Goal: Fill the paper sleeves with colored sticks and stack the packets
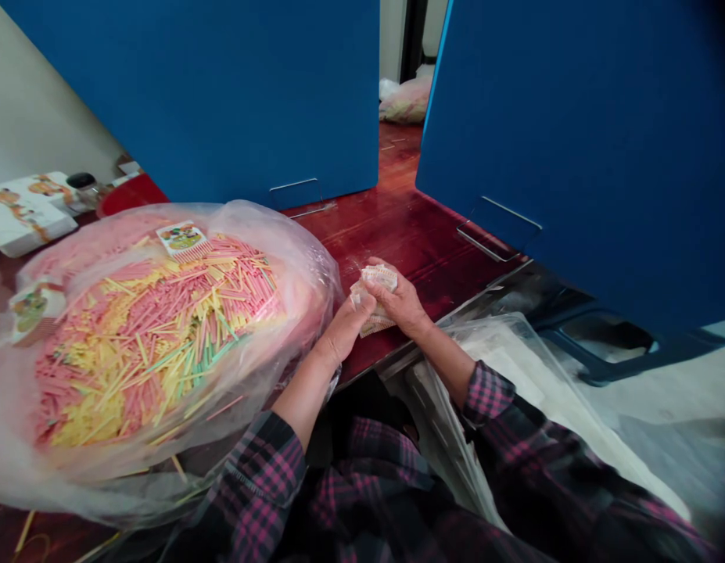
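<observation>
Both hands meet over the dark red table [409, 234] near its front edge. My left hand [343, 328] and my right hand [400, 301] are closed together on a small stack of pale printed paper pieces [378, 277], which shows between the fingers. Just left of the hands lies a big clear plastic bag [280, 234] heaped with pink, yellow and green sticks [156, 328]. Printed labels [183, 237] lie on top of the sticks.
Two blue partition boards [250, 94] [573, 133] stand on the table behind the hands, with a gap between them. White printed boxes [27, 207] sit at the far left. A clear plastic bag [515, 375] hangs by my right side, and a blue stool [620, 352] beyond it.
</observation>
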{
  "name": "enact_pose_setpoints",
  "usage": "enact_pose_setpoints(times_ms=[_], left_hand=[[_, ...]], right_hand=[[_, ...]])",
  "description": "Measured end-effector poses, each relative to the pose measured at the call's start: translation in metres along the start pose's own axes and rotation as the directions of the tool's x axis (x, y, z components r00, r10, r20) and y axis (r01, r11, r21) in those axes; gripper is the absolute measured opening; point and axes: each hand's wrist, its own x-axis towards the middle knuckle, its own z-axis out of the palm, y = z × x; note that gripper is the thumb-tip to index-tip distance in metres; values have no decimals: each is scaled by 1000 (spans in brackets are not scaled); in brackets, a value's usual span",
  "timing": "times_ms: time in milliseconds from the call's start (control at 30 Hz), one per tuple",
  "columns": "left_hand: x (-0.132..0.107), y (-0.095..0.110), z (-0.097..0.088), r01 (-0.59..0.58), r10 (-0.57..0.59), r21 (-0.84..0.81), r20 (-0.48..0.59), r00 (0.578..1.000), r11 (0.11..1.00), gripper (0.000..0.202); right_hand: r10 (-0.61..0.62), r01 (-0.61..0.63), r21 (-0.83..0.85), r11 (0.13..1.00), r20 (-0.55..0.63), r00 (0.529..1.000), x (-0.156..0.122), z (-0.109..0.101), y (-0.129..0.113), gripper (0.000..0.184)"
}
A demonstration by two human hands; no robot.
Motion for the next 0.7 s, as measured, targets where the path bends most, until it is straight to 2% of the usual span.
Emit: enact_pose_setpoints(times_ms=[100, 167, 267, 333, 400, 533, 600, 700], left_hand=[[-1, 1, 1, 27, -28, 66, 9, 1000, 997, 76], [0, 6, 5, 35, -34, 77, -23, 999, 996, 70], [-1, 20, 10, -57, 66, 138, -58, 996, 989, 60], [-1, 28, 9, -154, 170, 230, -54, 984, 961, 60], [-1, 29, 5, -183, 200, 305, -26, 979, 935, 65], [2, 11, -9, -35, 34, 349, 9, 999, 936, 65], [6, 2, -12, -22, 22, 355, 2, 1000, 935, 66], [9, -1, -9, -56, 61, 338, -6, 998, 939, 57]], right_hand=[[29, -40, 62, 997, 158, 987, -7, -7, -6, 69], [25, -55, 113, 992, 254, 967, -11, -13, -17, 67], [-51, 19, 107, 994, 307, 950, -13, -25, -37, 75], [-115, 111, 30, 993, 319, 941, -13, -35, -44, 86], [-130, 158, -66, 985, 316, 940, -15, -45, -41, 94], [35, 13, -165, 986, 283, 958, -20, -56, -11, 105], [58, -17, -160, 987, 253, 966, -21, -56, 0, 103], [11, 7, -87, 996, 203, 979, -19, -47, 1, 83]])
